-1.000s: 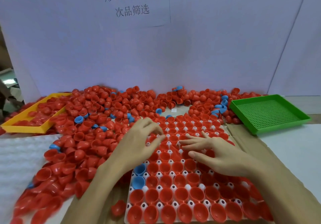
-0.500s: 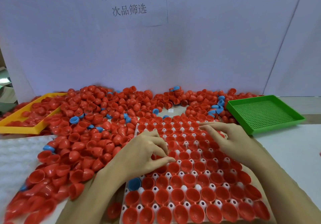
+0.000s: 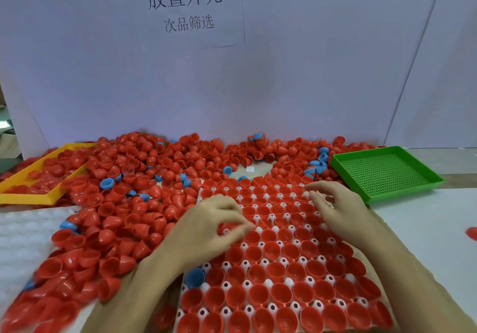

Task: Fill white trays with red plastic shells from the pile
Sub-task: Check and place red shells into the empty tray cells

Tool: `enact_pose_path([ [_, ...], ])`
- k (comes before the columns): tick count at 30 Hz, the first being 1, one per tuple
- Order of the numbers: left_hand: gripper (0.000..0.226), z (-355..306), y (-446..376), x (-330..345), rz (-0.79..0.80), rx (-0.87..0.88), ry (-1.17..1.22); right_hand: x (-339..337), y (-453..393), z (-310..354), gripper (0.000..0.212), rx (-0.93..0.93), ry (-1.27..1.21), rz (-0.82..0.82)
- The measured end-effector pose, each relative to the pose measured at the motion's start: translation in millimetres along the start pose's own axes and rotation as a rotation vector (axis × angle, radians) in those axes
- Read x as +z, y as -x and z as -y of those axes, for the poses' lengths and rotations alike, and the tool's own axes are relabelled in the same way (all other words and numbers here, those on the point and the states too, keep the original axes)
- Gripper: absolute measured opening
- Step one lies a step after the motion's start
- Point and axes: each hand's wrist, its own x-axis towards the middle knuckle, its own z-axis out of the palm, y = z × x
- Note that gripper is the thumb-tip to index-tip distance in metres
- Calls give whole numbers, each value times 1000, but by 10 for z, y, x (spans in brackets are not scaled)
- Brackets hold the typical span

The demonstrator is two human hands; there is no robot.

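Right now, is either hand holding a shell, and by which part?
Cannot be told for the left hand: its curled fingertips meet over the tray, any shell hidden. The right hand holds nothing, fingers spread low over seated shells.

The pale worktop (image 3: 418,229) carries a white pocketed tray (image 3: 268,219); left of it, loose red plastic shells (image 3: 124,216) and a yellow tray (image 3: 28,198); right, a green perforated tray (image 3: 384,172).

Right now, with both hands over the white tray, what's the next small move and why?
Probably swap out the blue shell sitting in a pocket at the white tray's left edge for a red one from the pile. Nearly every other visible pocket already holds a red shell, and the left hand hovers just above it.
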Motion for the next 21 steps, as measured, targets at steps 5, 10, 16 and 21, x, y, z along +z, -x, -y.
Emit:
enact_pose_path([
  [5, 15, 390, 49, -215, -264, -498, -151, 20, -15, -16, 40, 183, 33, 33],
  [10, 24, 537, 109, -187, -138, -654, -202, 51, -44, -113, 46, 321, 80, 32],
  [16, 20, 455, 113, -134, -24, -630, -292, 51, -117, -278, 52, 411, 210, 101],
  [21, 31, 422, 93, -78, -44, -689, -293, 58, -138, -333, 55, 427, 269, 108],
])
